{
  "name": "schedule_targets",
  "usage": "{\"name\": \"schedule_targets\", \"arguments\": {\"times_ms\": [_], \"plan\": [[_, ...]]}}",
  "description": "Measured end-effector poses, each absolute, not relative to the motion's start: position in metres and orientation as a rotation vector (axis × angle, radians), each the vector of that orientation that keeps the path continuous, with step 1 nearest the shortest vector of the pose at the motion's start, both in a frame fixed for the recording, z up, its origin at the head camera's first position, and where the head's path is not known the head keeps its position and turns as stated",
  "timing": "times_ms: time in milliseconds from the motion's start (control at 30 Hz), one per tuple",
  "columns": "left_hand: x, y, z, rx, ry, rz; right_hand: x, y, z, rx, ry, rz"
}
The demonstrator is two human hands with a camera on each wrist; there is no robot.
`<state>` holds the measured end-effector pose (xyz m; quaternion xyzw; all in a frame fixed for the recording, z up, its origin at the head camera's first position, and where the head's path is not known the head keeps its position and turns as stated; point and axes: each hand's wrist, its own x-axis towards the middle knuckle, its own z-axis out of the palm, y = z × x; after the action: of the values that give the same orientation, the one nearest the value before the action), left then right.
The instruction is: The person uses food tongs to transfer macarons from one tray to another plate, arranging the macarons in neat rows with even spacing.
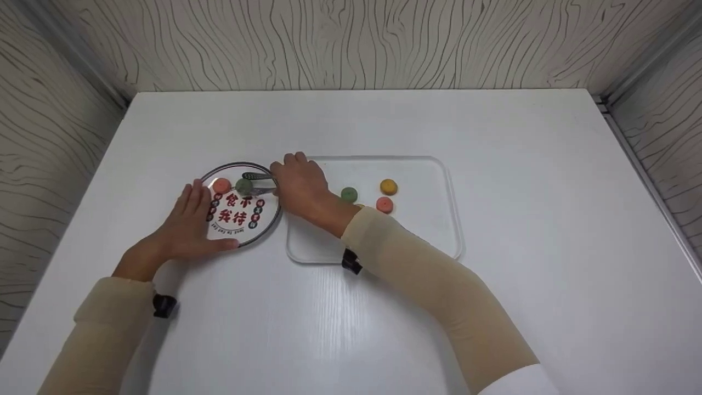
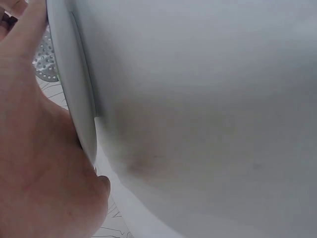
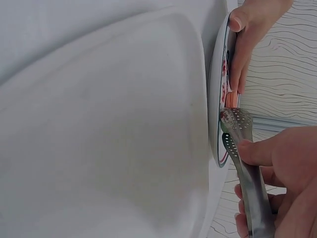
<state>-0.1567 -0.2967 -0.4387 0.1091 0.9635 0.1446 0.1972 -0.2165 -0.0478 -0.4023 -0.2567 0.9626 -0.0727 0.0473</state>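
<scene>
My left hand (image 1: 189,225) lies along the left side of a round plate (image 1: 258,230) with red lettering, fingers extended over its rim and thumb along the near edge. In my right hand (image 1: 301,186) I grip metal tongs (image 3: 255,193) with perforated ends, reaching over the plate's right rim. A green round piece (image 1: 244,187), like a small macaron, sits between the tong ends, over the plate. Left of it on the plate is a pinkish-orange round piece (image 1: 221,185), close to my left fingertips. The left wrist view shows mainly the plate's underside (image 2: 79,89) and my left palm.
Right of the plate lies a white rectangular tray (image 1: 417,236), partly under my right forearm. On it are a green piece (image 1: 349,194), a yellow piece (image 1: 388,186) and a pink piece (image 1: 384,205); another yellowish one (image 1: 359,206) is mostly hidden by my wrist. Patterned panels (image 1: 351,44) enclose the white table (image 1: 521,164).
</scene>
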Motion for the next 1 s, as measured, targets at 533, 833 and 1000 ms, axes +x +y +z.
{"name": "schedule_targets", "arguments": {"times_ms": [533,833,1000], "plan": [[-0.153,-0.293,-0.4341,0.325,2.717,0.407,-0.2183,-0.0488,-0.406,-0.738,2.917,-0.232],[-0.1551,-0.294,-0.4367,0.328,2.727,0.393,-0.218,-0.0476,-0.4054,-0.723,2.915,-0.24],[-0.1552,-0.2942,-0.4374,0.325,2.725,0.399,-0.2171,-0.0467,-0.4065,-0.721,2.914,-0.25]]}}
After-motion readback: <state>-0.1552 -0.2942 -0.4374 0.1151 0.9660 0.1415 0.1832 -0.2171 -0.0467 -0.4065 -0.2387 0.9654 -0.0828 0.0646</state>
